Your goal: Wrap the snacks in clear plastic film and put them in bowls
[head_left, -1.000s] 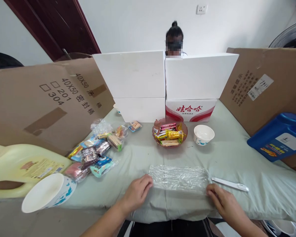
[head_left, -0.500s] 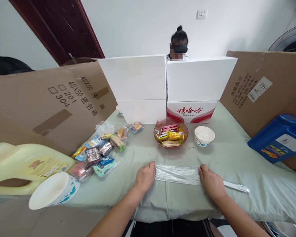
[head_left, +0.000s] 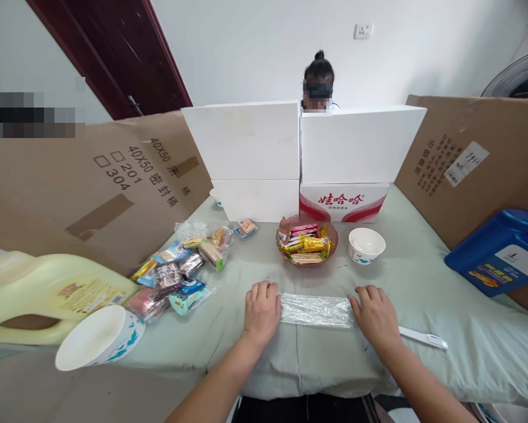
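Centrally, near the front edge of the cloth-covered bench [head_left: 426, 282], lies a strip of clear plastic film [head_left: 315, 310], its long axis running from side to side between the person's two bare hands. The film is judged to be very light, limp and rather slippery, prone to crinkle, cling to itself or tear if pulled hard; it is probably best taken at its two short ends, with a soft, even hold that keeps the span flat. The left hand [head_left: 262, 311] rests palm down at the left end, fingers curled together; its thumb is hidden, so whether this grip pinches the film cannot be told. The right hand [head_left: 375, 314] lies at the right end, thumb pointing inward at the film and fingers bent; whether that grip presses on the film or merely touches it is likewise unclear. In appearance the strip is narrow, transparent and glossy, covered in fine wrinkles that catch the light as whitish streaks, with the pale green cloth showing faintly through. A slim white implement [head_left: 424, 338] lies just beyond the right hand, partly hidden by it.
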The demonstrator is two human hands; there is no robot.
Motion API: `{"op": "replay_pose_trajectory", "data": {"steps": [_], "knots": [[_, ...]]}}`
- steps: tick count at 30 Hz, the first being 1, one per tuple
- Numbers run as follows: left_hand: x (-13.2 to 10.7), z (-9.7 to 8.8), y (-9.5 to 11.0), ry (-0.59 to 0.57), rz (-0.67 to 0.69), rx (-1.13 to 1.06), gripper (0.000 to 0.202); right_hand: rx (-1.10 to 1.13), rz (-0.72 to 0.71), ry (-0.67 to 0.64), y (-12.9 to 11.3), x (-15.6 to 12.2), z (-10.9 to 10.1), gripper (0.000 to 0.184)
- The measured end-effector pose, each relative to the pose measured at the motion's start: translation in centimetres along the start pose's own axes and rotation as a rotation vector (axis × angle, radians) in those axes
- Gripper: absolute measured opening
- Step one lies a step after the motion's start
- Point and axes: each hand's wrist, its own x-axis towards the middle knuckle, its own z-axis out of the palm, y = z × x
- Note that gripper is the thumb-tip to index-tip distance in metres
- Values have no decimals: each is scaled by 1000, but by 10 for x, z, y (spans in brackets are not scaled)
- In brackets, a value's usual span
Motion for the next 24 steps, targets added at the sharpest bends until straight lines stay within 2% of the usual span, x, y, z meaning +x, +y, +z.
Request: {"op": "replay_pose_trajectory", "data": {"steps": [1,3,5,6,8,10,13,15,17,20,22,24], "knots": [[-3,1,9,23,42,-54,24,28,-67,45,-8,-3,-2,30],[-8,7,28,-10,162,-155,32,104,-281,97,-28,-9,-1,36],[-13,18,41,-103,262,-189,40,166,-479,49,-43,-15,6,48],[-14,24,43,-157,294,-180,45,181,-527,-3,-46,-17,11,55],[-16,33,37,-248,327,-133,59,184,-510,-101,-41,-22,21,70],[-15,38,22,-293,346,-89,67,161,-433,-136,-25,-30,28,79],[-18,34,1,-251,332,-43,64,118,-397,-56,0,-56,30,83],[-23,27,1,-166,262,-27,55,95,-427,35,10,-80,28,86],[-33,19,13,-100,197,-50,39,67,-458,124,15,-105,26,81],[-49,13,44,-105,232,-181,20,73,-489,221,23,-131,19,52],[-57,15,63,-107,291,-254,21,132,-497,245,29,-137,10,40],[-61,21,74,-80,351,-283,33,198,-515,263,34,-137,-4,33]]}}
